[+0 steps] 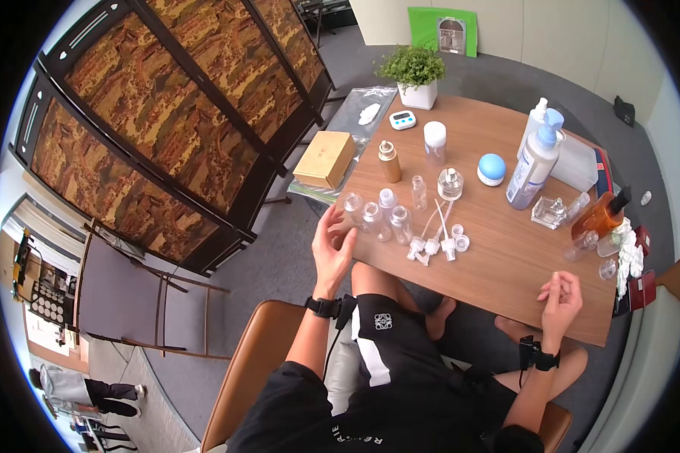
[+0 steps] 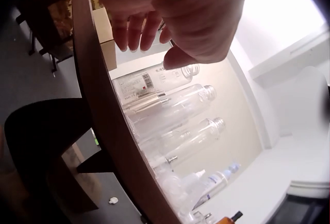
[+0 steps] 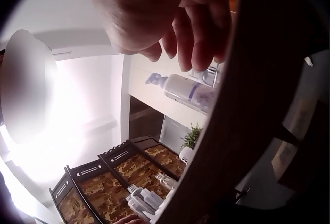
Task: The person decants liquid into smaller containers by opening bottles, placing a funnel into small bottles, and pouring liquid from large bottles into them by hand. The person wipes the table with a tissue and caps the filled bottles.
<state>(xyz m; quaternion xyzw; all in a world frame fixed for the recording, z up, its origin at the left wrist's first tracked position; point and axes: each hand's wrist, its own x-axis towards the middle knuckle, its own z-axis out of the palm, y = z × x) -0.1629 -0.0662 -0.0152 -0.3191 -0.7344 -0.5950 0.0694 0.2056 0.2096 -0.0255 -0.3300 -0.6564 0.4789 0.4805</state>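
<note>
A furnished room set up as a small decanting workspace

We see a brown wooden table (image 1: 498, 264) crowded with clear empty plastic bottles (image 1: 378, 215) and white pump dispensers (image 1: 532, 162); at ten o'clock stands a dark folding screen with ochre painted panels (image 1: 166, 128), at twelve a small green potted plant (image 1: 415, 75), and grey carpet (image 1: 280, 260) beneath.

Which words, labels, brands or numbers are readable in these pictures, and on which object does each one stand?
No text reads clearly.
Black shirt: white letters, upside down, too unsure to quote.
Black shorts: white square logo, no readable letters.
Clear bottle: white label with barcode, print too small.
Pump bottle: label blurred.
Timer: display too small.
Green board: poster illegible.
</note>
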